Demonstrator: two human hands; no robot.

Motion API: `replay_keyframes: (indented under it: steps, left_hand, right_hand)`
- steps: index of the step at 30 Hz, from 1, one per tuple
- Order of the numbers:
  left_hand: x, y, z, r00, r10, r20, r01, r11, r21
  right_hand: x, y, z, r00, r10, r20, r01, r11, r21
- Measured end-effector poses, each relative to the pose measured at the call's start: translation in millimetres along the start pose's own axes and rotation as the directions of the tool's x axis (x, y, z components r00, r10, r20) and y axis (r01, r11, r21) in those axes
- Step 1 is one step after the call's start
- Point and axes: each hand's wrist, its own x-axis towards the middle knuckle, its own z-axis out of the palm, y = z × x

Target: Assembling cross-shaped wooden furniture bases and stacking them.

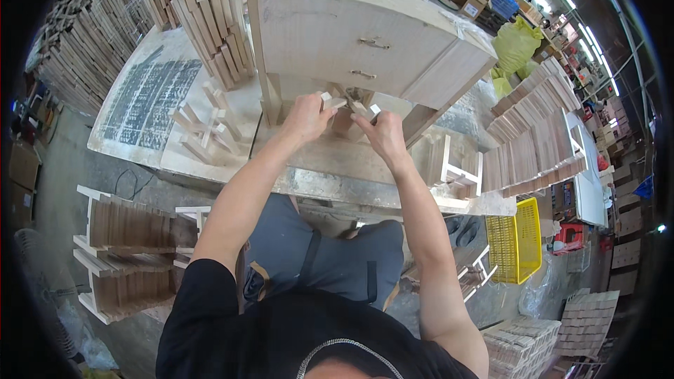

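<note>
Both of my hands are raised over the workbench, in front of the opening below a plain wooden cabinet-like housing [330, 35]. My left hand [306, 119] is closed on a pale wooden piece [337, 103] with a light, square-cut end. My right hand [383, 131] grips a similar pale wooden part [360, 109] with its fingertips. The inner ends slant toward a dark, roundish part [354, 92] in the opening. I cannot tell whether the two parts are joined, or whether they touch the dark part.
Small wooden frames [208, 123] stand on the bench [330, 181] to the left; another frame [458, 174] lies right. Stacked slats [537, 142] rise at the right, tall stacks [210, 14] at the left. A yellow crate [516, 242] sits on the floor.
</note>
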Motion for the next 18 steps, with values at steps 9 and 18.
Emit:
replay_keyframes:
  steps: [9,18]
  left_hand:
    - [-5,-12,7,0.984,0.114,-0.141,-0.112,0.994,0.02]
    - [-110,-3,-89,0.969,-0.098,0.226,0.225,0.724,-0.652]
  right_hand:
    - [-7,-4,-4,0.997,-0.064,-0.043,0.064,0.998,0.006]
    - [-106,-85,-85,0.783,-0.59,0.197,0.588,0.805,0.076]
